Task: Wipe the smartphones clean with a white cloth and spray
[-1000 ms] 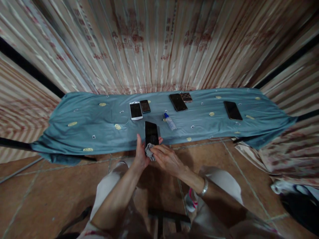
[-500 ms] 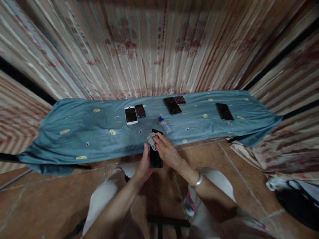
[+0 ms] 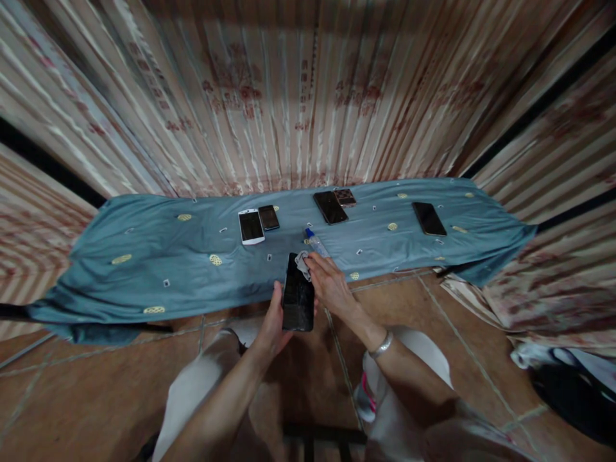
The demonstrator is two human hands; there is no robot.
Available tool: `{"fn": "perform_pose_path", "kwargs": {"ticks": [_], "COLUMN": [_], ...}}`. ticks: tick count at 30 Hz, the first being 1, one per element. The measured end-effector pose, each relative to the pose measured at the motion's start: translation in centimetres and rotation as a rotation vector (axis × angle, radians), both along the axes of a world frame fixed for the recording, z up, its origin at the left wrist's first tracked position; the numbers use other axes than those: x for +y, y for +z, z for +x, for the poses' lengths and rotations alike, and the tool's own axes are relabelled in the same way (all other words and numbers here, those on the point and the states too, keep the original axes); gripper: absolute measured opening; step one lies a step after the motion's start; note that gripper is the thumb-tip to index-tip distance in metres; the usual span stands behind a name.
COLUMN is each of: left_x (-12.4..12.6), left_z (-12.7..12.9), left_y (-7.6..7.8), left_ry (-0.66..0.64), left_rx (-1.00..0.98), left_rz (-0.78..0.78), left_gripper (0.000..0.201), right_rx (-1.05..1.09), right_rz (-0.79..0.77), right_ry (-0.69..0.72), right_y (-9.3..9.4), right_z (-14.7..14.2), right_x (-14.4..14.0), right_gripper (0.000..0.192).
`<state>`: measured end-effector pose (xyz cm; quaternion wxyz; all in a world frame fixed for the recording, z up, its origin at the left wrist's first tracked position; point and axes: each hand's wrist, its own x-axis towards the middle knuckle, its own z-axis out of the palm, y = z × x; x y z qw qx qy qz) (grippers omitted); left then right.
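Note:
A black smartphone (image 3: pixel 297 301) rests face up in my left hand (image 3: pixel 275 324), whose thumb lies along its left edge while fingertips show at its right edge. My right hand (image 3: pixel 332 285) pinches a small crumpled grey cloth (image 3: pixel 303 264) against the upper right of the screen. Smudges show faintly on the glass. Just beyond my right hand, a clear spray bottle with a blue cap (image 3: pixel 315 241) lies on its side, its lower end partly covered by the fingers.
A blue patterned cloth (image 3: pixel 192 282) covers the long table. On it lie a white phone (image 3: pixel 251 227), a small dark phone (image 3: pixel 269 217), a large black phone (image 3: pixel 330 207), a checkered flat item (image 3: pixel 345 197) and another black phone (image 3: pixel 429 219). Curtains (image 3: pixel 269 96) hang behind.
My right hand and the grey cloth have slid right across the screen, uncovering its upper left. The held phone has tilted slightly, showing more of its face. The view has shifted slightly.

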<state>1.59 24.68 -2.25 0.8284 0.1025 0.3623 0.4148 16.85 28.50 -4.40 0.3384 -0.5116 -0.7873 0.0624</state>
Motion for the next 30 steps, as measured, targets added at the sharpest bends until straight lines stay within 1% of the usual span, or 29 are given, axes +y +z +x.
{"fn": "perform_pose_path", "kwargs": {"ticks": [4,7,11,13,16,19,24,27,30], "left_x": [0.5,0.9,1.3,1.4,1.6,1.8,2.1,2.2,2.2], "left_z": [0.0,-0.1,-0.5,-0.8,-1.2,-1.4,-1.6,-1.9,-1.9], "left_y": [0.2,0.4,0.4,0.3,0.4,0.6,0.9,1.0,1.1], "left_ry": [0.061,0.109,0.163,0.141,0.074,0.086,0.13,0.156,0.158], "left_rx": [-0.004,0.029,0.06,0.036,-0.013,-0.015,0.018,0.014,0.009], "left_rz": [-0.037,-0.066,-0.08,-0.074,-0.05,-0.008,0.008,0.037,0.051], "left_gripper": [0.058,0.059,0.057,0.059,0.073,0.082,0.088,0.091,0.092], "right_rx": [-0.006,-0.022,-0.051,-0.058,-0.057,-0.045,-0.059,-0.049,-0.04], "right_rz": [0.004,0.002,0.054,0.09,0.119,0.135,0.187,0.187,0.166], "right_ry": [0.048,0.1,0.161,0.186,0.235,0.271,0.294,0.288,0.253], "right_y": [0.3,0.6,0.6,0.5,0.5,0.4,0.1,-0.1,-0.2], "right_z": [-0.9,-2.0,-3.2,-3.6,-3.9,-4.0,-3.4,-2.7,-2.3], "right_x": [-0.9,-2.0,-3.5,-4.3,-5.3,-6.0,-6.3,-5.9,-5.8], "right_gripper": [0.042,0.041,0.039,0.037,0.037,0.037,0.037,0.038,0.04]}}
